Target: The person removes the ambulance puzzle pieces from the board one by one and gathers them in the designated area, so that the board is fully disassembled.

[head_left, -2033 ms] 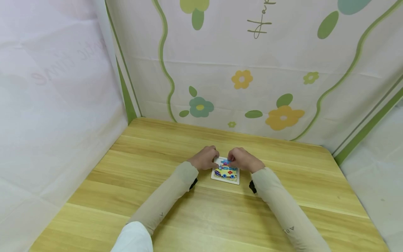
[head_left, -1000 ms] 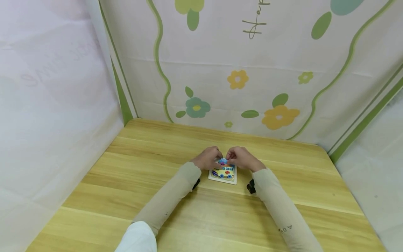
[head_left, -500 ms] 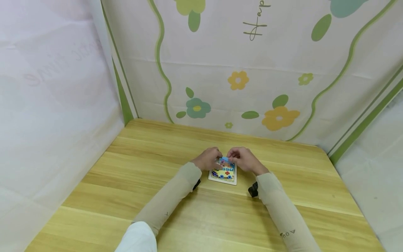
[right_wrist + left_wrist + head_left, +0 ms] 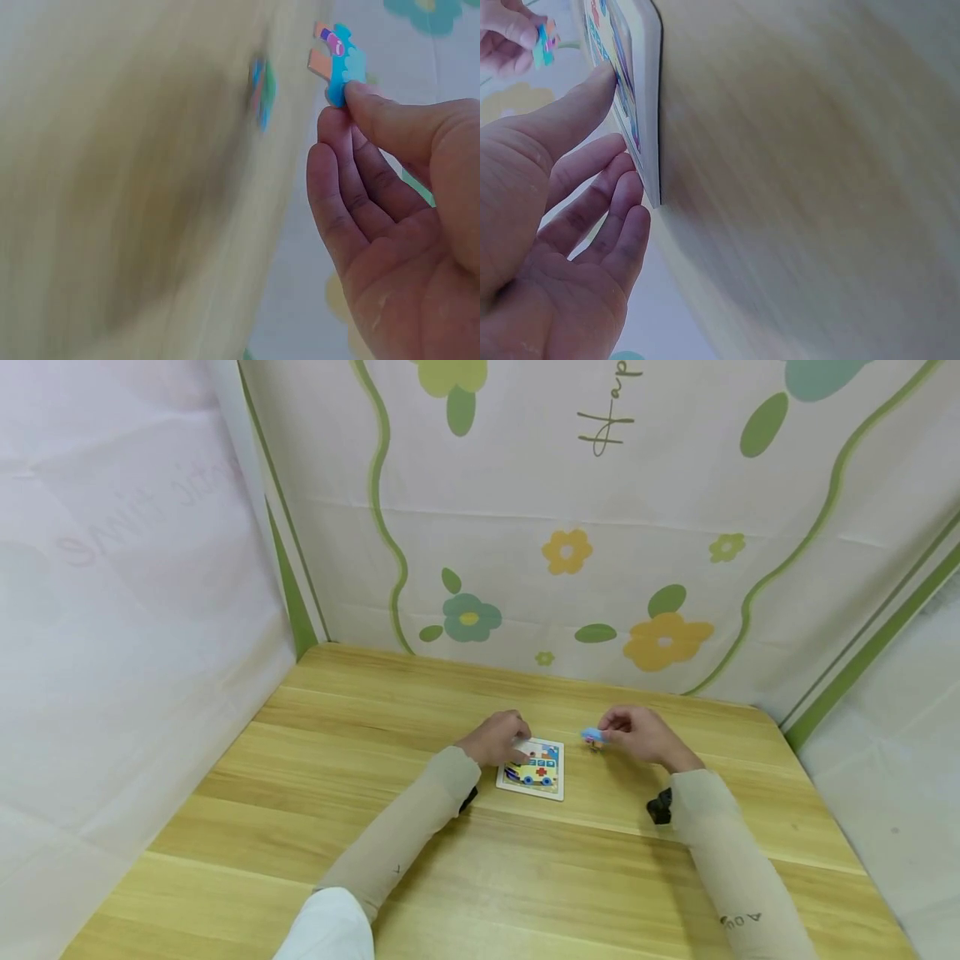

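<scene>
A small jigsaw puzzle in a white-rimmed tray (image 4: pixel 534 793), showing a yellow ambulance, lies on the table. The left hand (image 4: pixel 495 738) holds the tray's left side; in the left wrist view its thumb (image 4: pixel 592 94) is on the picture and its other fingers lie along the edge. To the right of the tray, the right hand (image 4: pixel 637 735) pinches a blue puzzle piece (image 4: pixel 346 67) between thumb and fingers, raised above the table. Pink and orange patches show on that piece. Beneath it, another small coloured piece (image 4: pixel 262 94) is on the table, blurred.
The wooden table (image 4: pixel 450 877) carries the tray and stretches on all sides of it. Patterned white cloth (image 4: pixel 510 485) hangs behind the table, with more cloth at left and right. A black wrist device (image 4: pixel 660 807) sits below the right wrist.
The right hand has lifted the blue piece from the upper part of the puzzle and carried it right, off the tray. The left hand stays at the tray's left side.
</scene>
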`<state>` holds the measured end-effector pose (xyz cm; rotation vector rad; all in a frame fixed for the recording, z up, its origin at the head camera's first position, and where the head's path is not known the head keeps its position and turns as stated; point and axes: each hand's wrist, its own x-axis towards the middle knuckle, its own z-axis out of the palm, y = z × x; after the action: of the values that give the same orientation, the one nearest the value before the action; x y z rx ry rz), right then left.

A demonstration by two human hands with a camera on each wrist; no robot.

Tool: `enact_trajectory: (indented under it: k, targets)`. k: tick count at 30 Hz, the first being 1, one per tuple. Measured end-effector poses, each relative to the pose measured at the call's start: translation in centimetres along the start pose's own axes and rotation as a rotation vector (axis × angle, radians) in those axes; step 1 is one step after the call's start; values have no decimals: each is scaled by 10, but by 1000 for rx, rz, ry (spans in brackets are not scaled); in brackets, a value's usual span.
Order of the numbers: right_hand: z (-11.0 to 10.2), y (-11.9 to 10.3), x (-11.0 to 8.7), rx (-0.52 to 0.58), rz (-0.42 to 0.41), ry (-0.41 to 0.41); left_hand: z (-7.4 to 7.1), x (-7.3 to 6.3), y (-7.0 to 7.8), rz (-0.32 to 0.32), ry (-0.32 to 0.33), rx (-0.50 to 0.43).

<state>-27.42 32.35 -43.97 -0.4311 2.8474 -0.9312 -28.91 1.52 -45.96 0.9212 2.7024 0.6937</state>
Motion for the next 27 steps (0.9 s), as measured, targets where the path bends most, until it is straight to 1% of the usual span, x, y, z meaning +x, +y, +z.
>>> enact_trajectory:
  k: [2,5,7,10,15,21,27]
  targets:
    - [-12,11,-7,-18,14,4,0,0,0,-4,0,1]
    - [-26,25,-18,-32,59,7,0,0,1,-5,-3,2]
    - [-33,33,-23,-37,91,7,0,0,1,-5,-4,6]
    - [-40,45,-28,-46,116,5,0,0,1,-2,-5,9]
    - [-40,56,-30,-54,117,-10,0,0,2,-2,-2,6]
    - [-33,60,-28,-69,126,-15,-2,-1,2,1,-6,-5]
    - [-27,64,-24,-78,156,-24,-2,-1,2,-11,-10,5]
